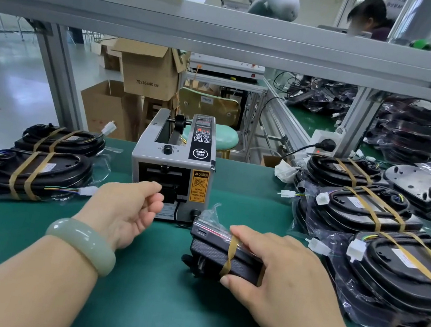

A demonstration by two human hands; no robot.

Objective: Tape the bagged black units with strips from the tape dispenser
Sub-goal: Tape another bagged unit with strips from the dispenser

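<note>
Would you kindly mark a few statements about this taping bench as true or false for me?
1. The right hand grips a bagged black unit. True.
2. The left hand holds a pair of scissors. False: no scissors show; it is at the outlet of the tape dispenser.
3. The gripped unit carries no tape. False: one tan strip wraps it.
4. A pale green bangle sits on the left wrist. True.

Head-worn wide view, forward and down; close over bench (152,304)
</note>
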